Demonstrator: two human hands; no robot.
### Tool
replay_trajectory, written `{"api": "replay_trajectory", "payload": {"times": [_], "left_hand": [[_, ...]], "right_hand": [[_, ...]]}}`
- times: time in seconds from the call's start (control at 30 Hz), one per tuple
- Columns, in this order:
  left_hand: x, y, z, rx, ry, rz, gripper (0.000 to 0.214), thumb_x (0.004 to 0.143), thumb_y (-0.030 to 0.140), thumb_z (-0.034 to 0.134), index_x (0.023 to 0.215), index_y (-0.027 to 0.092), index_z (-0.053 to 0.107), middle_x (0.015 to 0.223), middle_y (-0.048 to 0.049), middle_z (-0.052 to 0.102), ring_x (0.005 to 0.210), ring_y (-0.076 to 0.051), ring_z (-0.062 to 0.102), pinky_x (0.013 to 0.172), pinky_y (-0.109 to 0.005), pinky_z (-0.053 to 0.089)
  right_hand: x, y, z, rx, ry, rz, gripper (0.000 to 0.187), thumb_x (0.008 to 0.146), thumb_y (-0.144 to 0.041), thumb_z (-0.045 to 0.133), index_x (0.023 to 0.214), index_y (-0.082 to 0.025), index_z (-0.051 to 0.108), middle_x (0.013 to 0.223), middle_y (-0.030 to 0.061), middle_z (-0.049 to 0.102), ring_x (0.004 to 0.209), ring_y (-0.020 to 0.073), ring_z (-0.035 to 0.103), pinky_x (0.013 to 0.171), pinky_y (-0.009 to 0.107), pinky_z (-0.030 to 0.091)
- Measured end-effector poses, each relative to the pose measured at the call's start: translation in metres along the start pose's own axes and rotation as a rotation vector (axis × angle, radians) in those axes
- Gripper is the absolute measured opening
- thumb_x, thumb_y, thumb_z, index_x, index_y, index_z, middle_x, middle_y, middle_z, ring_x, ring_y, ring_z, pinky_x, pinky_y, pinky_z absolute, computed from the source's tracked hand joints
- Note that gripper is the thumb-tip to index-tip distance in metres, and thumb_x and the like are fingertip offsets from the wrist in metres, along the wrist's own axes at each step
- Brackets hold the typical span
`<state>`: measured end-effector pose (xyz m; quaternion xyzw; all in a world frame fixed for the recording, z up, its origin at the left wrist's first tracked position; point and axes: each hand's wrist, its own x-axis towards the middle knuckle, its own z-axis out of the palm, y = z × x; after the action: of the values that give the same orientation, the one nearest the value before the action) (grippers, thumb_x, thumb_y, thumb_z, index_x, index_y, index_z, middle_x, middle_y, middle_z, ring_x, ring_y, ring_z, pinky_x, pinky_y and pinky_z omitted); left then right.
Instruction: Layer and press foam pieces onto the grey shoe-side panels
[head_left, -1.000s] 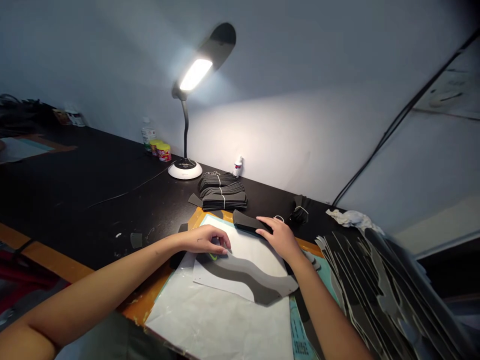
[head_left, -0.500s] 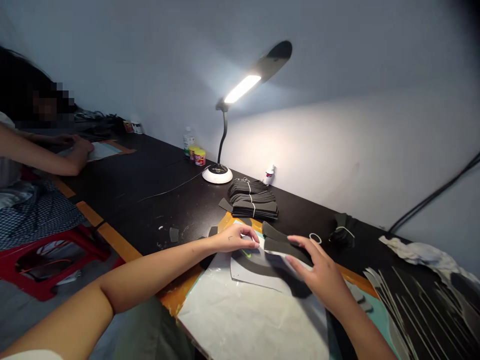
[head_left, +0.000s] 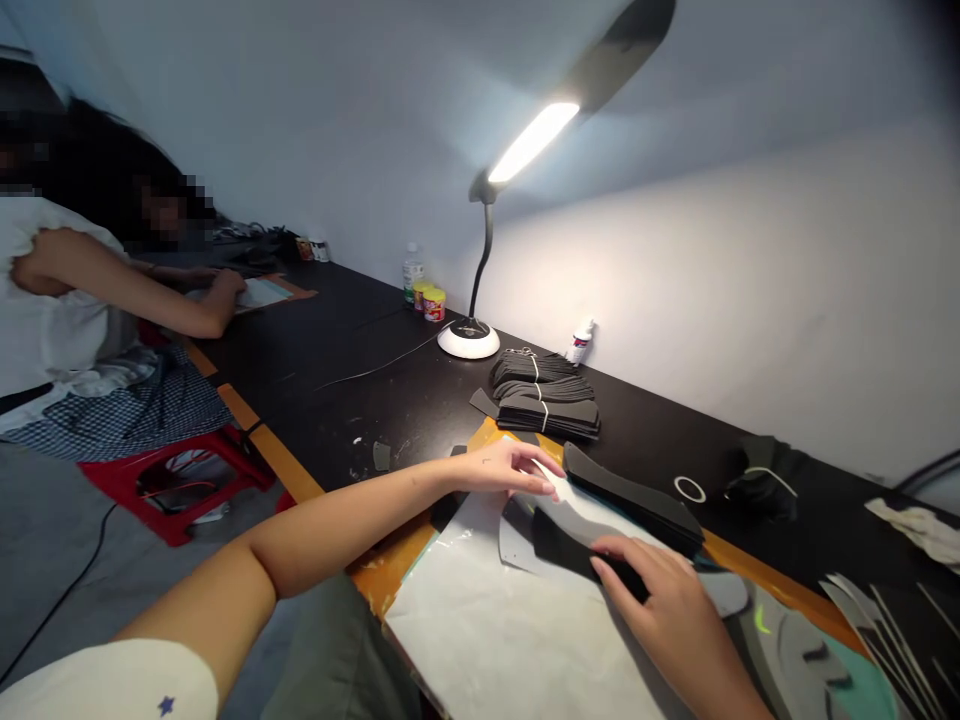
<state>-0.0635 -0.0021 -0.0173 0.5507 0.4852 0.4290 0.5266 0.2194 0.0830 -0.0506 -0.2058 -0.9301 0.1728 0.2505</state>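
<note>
My left hand [head_left: 506,470] lies flat with its fingertips on a white paper sheet [head_left: 559,500], holding nothing. My right hand [head_left: 664,615] presses its fingers onto a black foam strip [head_left: 570,550], which lies across a pale grey foam piece [head_left: 581,525]. Just beyond it, a stack of black foam strips [head_left: 634,495] rests on the sheet's far edge. A large white sheet [head_left: 487,640] covers an orange board [head_left: 390,572] beneath both hands. The strip's lower end is hidden under my right fingers.
Bundles of black foam strips tied with white string [head_left: 544,395] sit on the black bench [head_left: 337,400], near a desk lamp [head_left: 469,338] and bottles. A seated co-worker [head_left: 82,300] works at the far left. A red stool [head_left: 176,485] stands on the floor.
The view has swung left, bringing the co-worker further in. My right hand has moved down and right onto a black strip, and a black foam stack now lies beyond it.
</note>
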Motion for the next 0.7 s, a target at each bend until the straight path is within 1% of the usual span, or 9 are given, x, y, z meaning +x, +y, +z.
{"api": "replay_trajectory", "payload": {"times": [0.07, 0.13, 0.2, 0.27, 0.3, 0.37, 0.53, 0.63, 0.7], "left_hand": [[-0.005, 0.013, -0.008, -0.047, -0.152, -0.063, 0.07, 0.077, 0.058, 0.086, 0.134, 0.022, 0.065, 0.118, -0.0092, 0.073, 0.089, -0.015, 0.067, 0.068, -0.023, 0.054], [-0.009, 0.02, -0.016, -0.093, -0.272, -0.163, 0.081, 0.07, 0.053, 0.093, 0.139, 0.026, 0.061, 0.12, -0.0054, 0.07, 0.09, -0.016, 0.068, 0.073, -0.027, 0.06], [-0.012, 0.02, -0.021, -0.07, -0.289, -0.274, 0.088, 0.055, 0.046, 0.101, 0.132, 0.024, 0.062, 0.103, -0.0014, 0.071, 0.084, -0.017, 0.07, 0.074, -0.031, 0.062], [-0.012, 0.015, -0.023, -0.014, -0.273, -0.353, 0.082, 0.046, 0.04, 0.104, 0.115, 0.019, 0.066, 0.083, 0.0011, 0.069, 0.073, -0.019, 0.07, 0.068, -0.032, 0.062], [-0.012, 0.012, -0.023, 0.003, -0.269, -0.367, 0.076, 0.045, 0.04, 0.104, 0.107, 0.018, 0.067, 0.077, 0.0012, 0.068, 0.069, -0.019, 0.069, 0.065, -0.032, 0.061], [-0.01, 0.006, -0.021, 0.003, -0.253, -0.345, 0.066, 0.048, 0.041, 0.103, 0.096, 0.016, 0.065, 0.072, 0.0007, 0.067, 0.065, -0.018, 0.068, 0.062, -0.03, 0.058], [-0.006, 0.003, -0.015, -0.033, -0.123, -0.232, 0.052, 0.07, 0.051, 0.092, 0.09, 0.017, 0.059, 0.079, 0.0033, 0.06, 0.069, -0.01, 0.06, 0.065, -0.022, 0.054], [-0.006, 0.003, -0.014, -0.019, -0.064, -0.222, 0.048, 0.078, 0.053, 0.086, 0.095, 0.019, 0.058, 0.079, 0.0042, 0.055, 0.068, -0.011, 0.059, 0.059, -0.021, 0.051], [-0.005, 0.002, -0.012, 0.011, -0.015, -0.229, 0.048, 0.079, 0.054, 0.084, 0.099, 0.019, 0.058, 0.082, 0.0036, 0.056, 0.067, -0.012, 0.059, 0.055, -0.02, 0.05]], "right_hand": [[-0.002, 0.004, 0.003, -0.002, 0.001, -0.01, 0.018, 0.098, -0.04, 0.057, 0.098, -0.029, 0.07, 0.099, 0.0014, 0.078, 0.092, 0.0279, 0.073, 0.084, 0.042, 0.052], [-0.002, 0.006, 0.005, 0.006, -0.001, -0.015, 0.016, 0.097, -0.04, 0.058, 0.098, -0.028, 0.069, 0.097, 0.0013, 0.077, 0.089, 0.0274, 0.072, 0.083, 0.041, 0.052], [-0.002, 0.004, 0.005, 0.018, -0.02, -0.008, 0.016, 0.097, -0.04, 0.058, 0.095, -0.027, 0.067, 0.093, 0.0015, 0.076, 0.085, 0.0265, 0.071, 0.08, 0.04, 0.051], [0.0, -0.002, 0.002, 0.029, -0.048, 0.009, 0.016, 0.097, -0.038, 0.057, 0.09, -0.026, 0.065, 0.087, 0.0018, 0.073, 0.08, 0.0254, 0.068, 0.076, 0.038, 0.049], [0.0, -0.007, 0.0, 0.034, -0.064, 0.019, 0.016, 0.097, -0.037, 0.056, 0.089, -0.025, 0.063, 0.085, 0.0019, 0.072, 0.078, 0.0249, 0.067, 0.074, 0.037, 0.048], [0.002, -0.014, -0.005, 0.03, -0.086, 0.036, 0.014, 0.097, -0.032, 0.054, 0.086, -0.025, 0.06, 0.081, 0.0016, 0.069, 0.076, 0.0242, 0.065, 0.072, 0.035, 0.045], [0.006, -0.022, -0.012, 0.004, -0.085, 0.126, 0.01, 0.096, -0.026, 0.05, 0.088, -0.024, 0.055, 0.082, 0.0028, 0.068, 0.079, 0.0245, 0.063, 0.075, 0.035, 0.043], [0.008, -0.022, -0.014, 0.026, -0.077, 0.148, 0.011, 0.096, -0.024, 0.047, 0.088, -0.024, 0.054, 0.083, 0.0034, 0.069, 0.08, 0.0243, 0.063, 0.076, 0.035, 0.043], [0.008, -0.022, -0.015, 0.039, -0.024, 0.148, 0.012, 0.096, -0.025, 0.046, 0.088, -0.024, 0.054, 0.083, 0.0036, 0.069, 0.079, 0.0239, 0.063, 0.075, 0.034, 0.044]]}}
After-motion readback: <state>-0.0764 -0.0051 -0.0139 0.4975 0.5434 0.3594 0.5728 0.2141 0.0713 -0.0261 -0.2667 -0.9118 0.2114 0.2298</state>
